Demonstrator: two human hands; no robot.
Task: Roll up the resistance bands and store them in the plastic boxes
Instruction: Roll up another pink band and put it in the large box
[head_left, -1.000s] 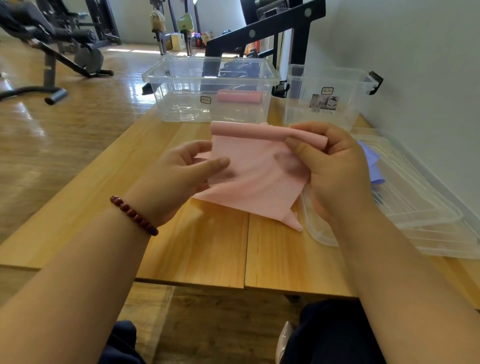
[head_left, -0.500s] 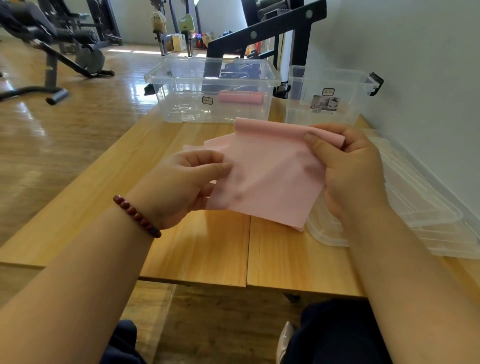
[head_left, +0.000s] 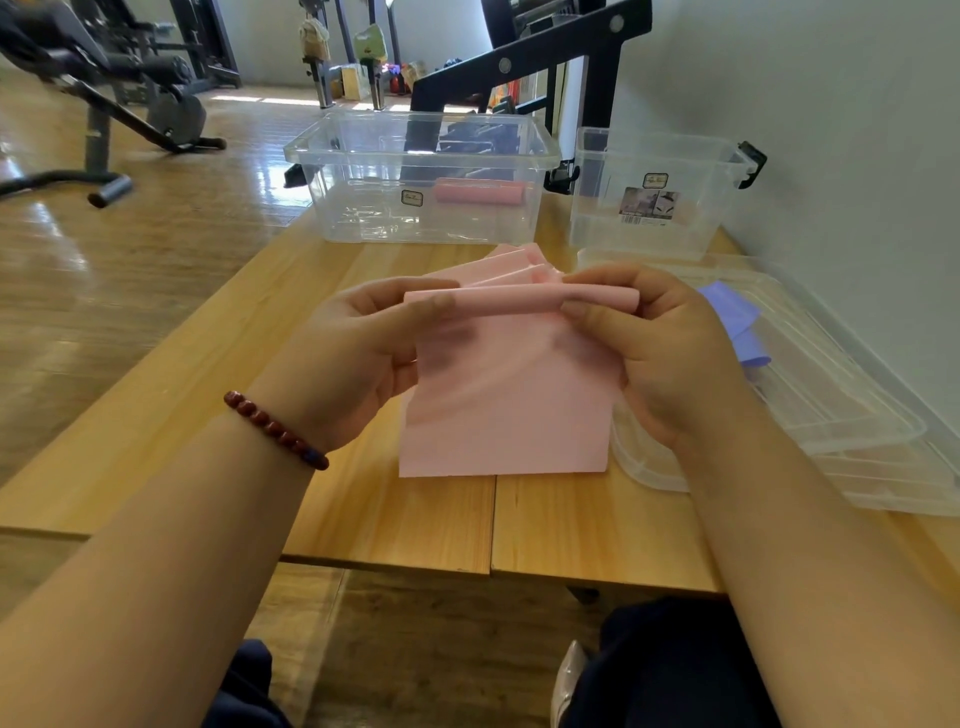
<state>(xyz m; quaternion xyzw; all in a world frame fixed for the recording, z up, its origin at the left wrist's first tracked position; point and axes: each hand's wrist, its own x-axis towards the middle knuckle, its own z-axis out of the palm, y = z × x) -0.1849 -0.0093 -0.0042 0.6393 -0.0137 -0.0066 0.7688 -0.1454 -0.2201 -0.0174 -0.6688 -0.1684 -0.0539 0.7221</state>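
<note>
Pinching the pink band (head_left: 498, 405), we hold its rolled top edge with our left hand (head_left: 358, 358) and right hand (head_left: 660, 353) above the table (head_left: 363, 519), flat end hanging.

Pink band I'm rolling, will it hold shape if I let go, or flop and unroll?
Probably floppy: the pink band hangs limp below the roll and bunches behind it. The roll likely loosens if the left hand and right hand release. Seems thin, so probably light.
</note>
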